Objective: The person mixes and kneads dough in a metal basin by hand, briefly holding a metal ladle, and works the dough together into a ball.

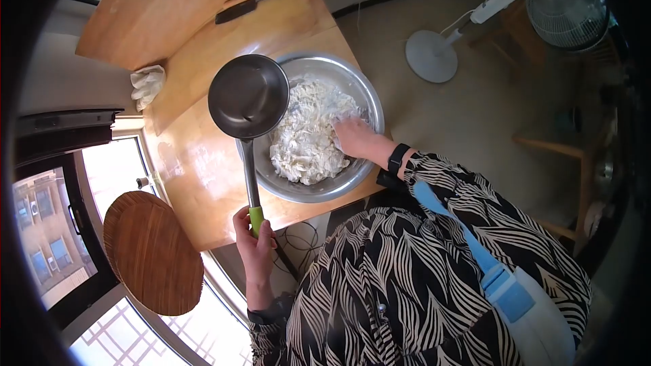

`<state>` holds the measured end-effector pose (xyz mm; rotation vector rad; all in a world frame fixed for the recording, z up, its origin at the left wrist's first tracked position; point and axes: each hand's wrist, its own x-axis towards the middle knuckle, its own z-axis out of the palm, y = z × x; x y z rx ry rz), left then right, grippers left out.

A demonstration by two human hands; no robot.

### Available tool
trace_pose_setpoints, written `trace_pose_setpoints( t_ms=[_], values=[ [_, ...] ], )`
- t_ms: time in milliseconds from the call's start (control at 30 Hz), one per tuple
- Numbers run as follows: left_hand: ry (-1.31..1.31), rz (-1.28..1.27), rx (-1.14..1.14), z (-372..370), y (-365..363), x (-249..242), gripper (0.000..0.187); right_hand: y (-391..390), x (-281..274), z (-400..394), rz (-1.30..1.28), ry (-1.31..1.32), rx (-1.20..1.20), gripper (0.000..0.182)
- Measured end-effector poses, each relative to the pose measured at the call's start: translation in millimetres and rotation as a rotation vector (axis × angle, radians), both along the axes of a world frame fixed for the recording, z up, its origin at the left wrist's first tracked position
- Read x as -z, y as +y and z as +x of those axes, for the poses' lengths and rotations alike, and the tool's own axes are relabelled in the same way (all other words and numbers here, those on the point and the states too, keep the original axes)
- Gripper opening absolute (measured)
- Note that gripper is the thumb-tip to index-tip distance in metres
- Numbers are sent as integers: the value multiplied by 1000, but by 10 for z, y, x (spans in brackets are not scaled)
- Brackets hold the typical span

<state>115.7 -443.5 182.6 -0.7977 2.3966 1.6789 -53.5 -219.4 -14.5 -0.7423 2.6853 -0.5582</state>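
My left hand [255, 240] is closed around the green grip of a large ladle [249, 95]. Its dark round bowl hangs over the left rim of a wide metal basin [371, 105] and appears to hold a little liquid. Inside the basin lies shaggy, floury dough [308, 142], rough and in loose flakes. My right hand [356, 137] reaches in from the right, its fingers curled into the dough and partly hidden by it. A black band circles the right wrist.
The basin stands near the front edge of a wooden table [190, 156]. A knife [237, 12] and a crumpled white cloth [147, 86] lie farther back. At left is a round wooden board [152, 254]. A white fan [432, 56] stands on the floor at right.
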Motion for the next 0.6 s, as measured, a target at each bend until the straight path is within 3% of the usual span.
trace_pose_setpoints(
  t_ms=[100,300,400,600],
  values=[
    [-33,-41,14,7,37,-5,35,5,-63,-3,-29,-88,21,30],
    [-50,-115,37,-18,160,3,36,-7,-24,83,-12,66,35,25],
    [-74,-155,44,-30,198,-9,36,-32,-98,106,38,-111,41,25],
    [-58,-362,111,13,145,125,35,-11,-93,113,73,-128,-32,29]
  ],
)
